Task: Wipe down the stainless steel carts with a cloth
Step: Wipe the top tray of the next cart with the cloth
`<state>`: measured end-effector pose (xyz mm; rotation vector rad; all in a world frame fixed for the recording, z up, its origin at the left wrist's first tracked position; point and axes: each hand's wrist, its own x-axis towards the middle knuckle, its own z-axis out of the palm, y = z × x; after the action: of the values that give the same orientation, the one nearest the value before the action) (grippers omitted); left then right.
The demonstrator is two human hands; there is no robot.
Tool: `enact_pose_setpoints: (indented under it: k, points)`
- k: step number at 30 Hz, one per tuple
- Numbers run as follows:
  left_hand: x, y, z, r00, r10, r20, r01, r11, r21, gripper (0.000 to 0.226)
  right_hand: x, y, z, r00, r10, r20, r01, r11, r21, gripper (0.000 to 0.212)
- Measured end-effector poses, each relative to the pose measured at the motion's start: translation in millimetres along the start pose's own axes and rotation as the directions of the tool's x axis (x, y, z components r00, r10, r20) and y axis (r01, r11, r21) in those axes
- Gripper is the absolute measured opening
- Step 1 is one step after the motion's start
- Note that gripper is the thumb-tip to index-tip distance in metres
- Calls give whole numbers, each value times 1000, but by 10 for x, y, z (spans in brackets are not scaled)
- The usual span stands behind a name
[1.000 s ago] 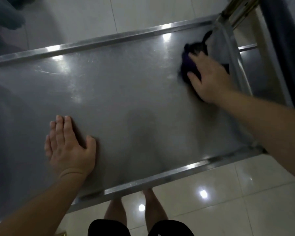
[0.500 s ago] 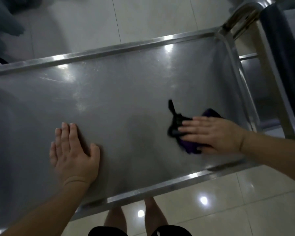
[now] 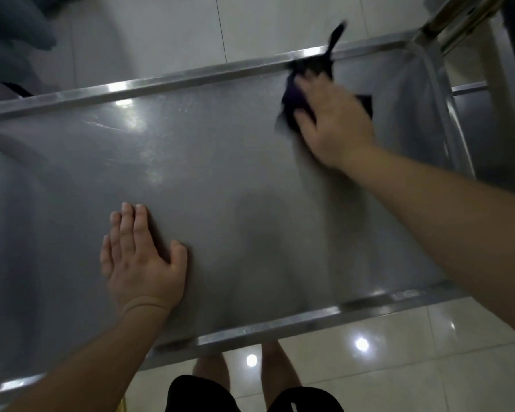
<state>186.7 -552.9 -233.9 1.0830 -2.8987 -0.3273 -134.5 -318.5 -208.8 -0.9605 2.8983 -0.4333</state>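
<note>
Right hand (image 3: 333,120) presses cloth (image 3: 295,96), tail pointing away.

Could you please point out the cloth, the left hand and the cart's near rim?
cloth (image 3: 292,98), head view, purple fold beside the fingers.
left hand (image 3: 140,263), head view, back of the hand.
near rim (image 3: 324,315), head view, bright front edge strip.

Most of the cloth (image 3: 293,96) is hidden under the right hand (image 3: 336,120), both pretty smeared by blur. The cart (image 3: 191,81) gets cut off at the left edge.
</note>
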Motion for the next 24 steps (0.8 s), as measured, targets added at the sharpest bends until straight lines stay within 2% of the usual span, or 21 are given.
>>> enact_pose_setpoints:
  k: [2,4,5,7,9,11,12,13,14,15,18,20,21,22,24]
  points:
    - [6,13,-15,1000,-5,12,5,1000,-4,84,-617,-152,31,974,-223,42,223,975,23,58]
    - [8,28,-30,1000,-12,24,13,1000,-12,85,-1328,-288,78,899,-414,140,407,910,79,59]
    - [7,36,-39,999,-13,29,13,1000,-18,85,-1670,-355,90,820,-530,216,518,848,111,60]
    - [5,44,-56,999,-8,42,9,1000,-22,85,-2143,-419,89,591,-733,338,711,670,211,58]
    - [1,47,-66,998,-6,59,7,1000,-14,86,-2188,-420,91,370,-842,392,804,502,319,55]
    - [-1,41,-75,998,-7,70,7,1000,-3,86,-1913,-419,116,170,-906,387,855,331,399,52]
    - [-1,42,-75,998,-3,69,3,1000,0,86,-1706,-427,141,103,-923,371,871,264,415,50]
    - [0,45,-75,998,-1,68,1,1000,2,86,-1481,-446,170,82,-929,360,883,235,406,48]
    - [2,49,-75,998,-2,67,2,1000,3,87,-1249,-472,196,121,-929,351,892,257,373,48]
    - [1,48,-75,998,-5,66,5,1000,4,87,-1006,-502,212,207,-919,335,889,320,329,48]
    - [-4,41,-69,998,-6,69,5,1000,13,87,-158,-539,187,594,-761,260,749,641,165,53]
    - [6,28,-59,997,-3,73,1,1000,22,87,431,-551,143,830,-519,203,518,853,66,61]
    - [11,22,-54,997,-3,76,1,1000,26,87,677,-558,141,909,-380,171,379,925,38,63]
    - [12,20,-51,997,-5,80,2,1000,28,87,860,-573,158,957,-252,145,252,967,16,64]
    - [14,20,-55,996,-13,86,10,1000,26,87,1026,-644,218,992,-86,93,87,996,-7,64]
